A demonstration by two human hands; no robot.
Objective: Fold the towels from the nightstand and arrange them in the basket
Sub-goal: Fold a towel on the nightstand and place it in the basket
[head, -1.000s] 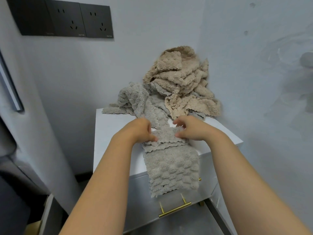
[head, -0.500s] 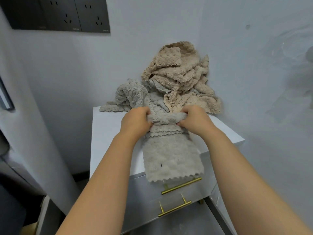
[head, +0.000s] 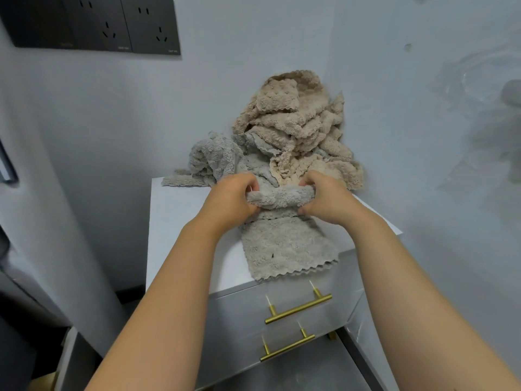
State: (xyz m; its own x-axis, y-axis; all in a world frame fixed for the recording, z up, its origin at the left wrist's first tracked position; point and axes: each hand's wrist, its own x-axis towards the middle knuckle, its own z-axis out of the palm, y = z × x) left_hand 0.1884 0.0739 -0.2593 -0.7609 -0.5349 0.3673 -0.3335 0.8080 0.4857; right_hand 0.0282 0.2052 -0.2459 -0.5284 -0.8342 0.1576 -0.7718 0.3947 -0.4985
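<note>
Towel (head: 284, 244) of grey fleece is lying on the white tabletop (head: 180, 221), scalloped edge at the front rim. Left hand (head: 228, 201) and right hand (head: 329, 204) are gripping its rolled far fold between them. Just behind, a heap of beige and grey towels (head: 296, 131) is leaning into the wall corner. Brass drawer handles (head: 298, 309) are showing below. Print on the dark wall sockets (head: 152, 24) is too small to read.

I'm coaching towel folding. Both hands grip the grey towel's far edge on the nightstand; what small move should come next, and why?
Probably draw the gripped edge toward you, over the near scalloped edge. The left hand and right hand hold the grey towel bunched at its far end, its near half lies flat on the nightstand, and the pile crowds behind.
</note>
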